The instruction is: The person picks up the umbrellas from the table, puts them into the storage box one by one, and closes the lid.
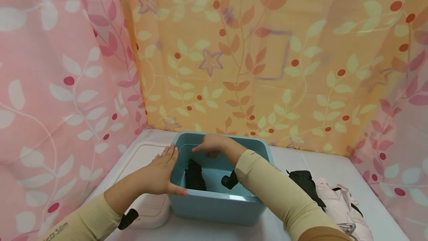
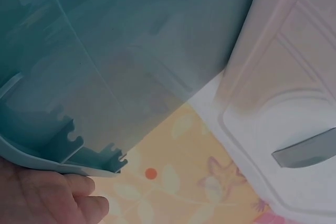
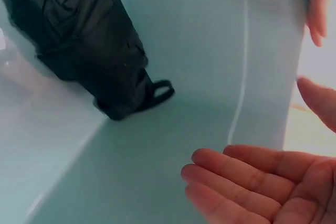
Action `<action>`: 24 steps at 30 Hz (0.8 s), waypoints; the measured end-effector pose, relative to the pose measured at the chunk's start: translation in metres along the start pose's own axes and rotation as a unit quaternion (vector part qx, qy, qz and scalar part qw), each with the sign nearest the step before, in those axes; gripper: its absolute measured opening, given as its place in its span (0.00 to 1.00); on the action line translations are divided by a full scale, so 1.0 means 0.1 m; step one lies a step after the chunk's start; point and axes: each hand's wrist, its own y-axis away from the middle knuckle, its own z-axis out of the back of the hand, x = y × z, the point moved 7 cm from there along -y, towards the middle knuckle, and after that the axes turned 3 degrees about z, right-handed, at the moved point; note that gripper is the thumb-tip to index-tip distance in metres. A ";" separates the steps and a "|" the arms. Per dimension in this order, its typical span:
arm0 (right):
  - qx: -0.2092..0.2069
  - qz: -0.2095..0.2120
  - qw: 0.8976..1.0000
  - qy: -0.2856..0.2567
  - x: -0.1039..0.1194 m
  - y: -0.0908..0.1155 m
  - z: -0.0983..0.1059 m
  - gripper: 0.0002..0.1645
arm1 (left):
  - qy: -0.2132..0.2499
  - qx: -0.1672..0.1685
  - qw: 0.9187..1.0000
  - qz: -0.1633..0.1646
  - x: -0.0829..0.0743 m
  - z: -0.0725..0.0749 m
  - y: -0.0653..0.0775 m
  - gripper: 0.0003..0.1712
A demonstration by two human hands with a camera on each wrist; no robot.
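A blue plastic bin (image 1: 217, 207) stands on the white table. Inside, toward its left wall, lies a black fabric bundle (image 1: 195, 176), and a small strap loop shows at one end of this bundle (image 3: 89, 40) in the right wrist view. My left hand (image 1: 164, 176) rests on the bin's left rim with fingers straight and thumb along the front corner. Over the bin's inside reaches my right hand (image 1: 214, 145), palm bare and fingers extended in the right wrist view, apart from the bundle. Neither hand grips anything.
Left of the bin lies a pale lid (image 1: 152, 209), partly under my left arm. Pale pink folded cloth (image 1: 341, 200) and a black fabric piece (image 1: 304, 183) lie at the right. Patterned curtains (image 1: 234, 66) enclose the back and sides.
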 end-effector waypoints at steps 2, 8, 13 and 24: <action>0.003 0.015 1.000 0.006 -0.01 0.06 0.06 0.27 | -0.001 0.002 1.000 0.001 0.00 0.00 0.00 0.77; -0.027 0.054 0.997 0.047 -0.01 0.27 0.30 0.19 | 0.002 0.005 1.000 0.002 -0.02 0.00 0.00 0.76; -0.029 0.081 0.995 0.054 -0.03 0.47 0.50 0.21 | 0.006 0.001 1.000 -0.001 -0.03 -0.01 0.01 0.76; -0.080 0.121 0.989 0.004 -0.26 0.98 0.93 0.32 | 0.009 -0.009 1.000 -0.009 -0.02 -0.01 0.02 0.76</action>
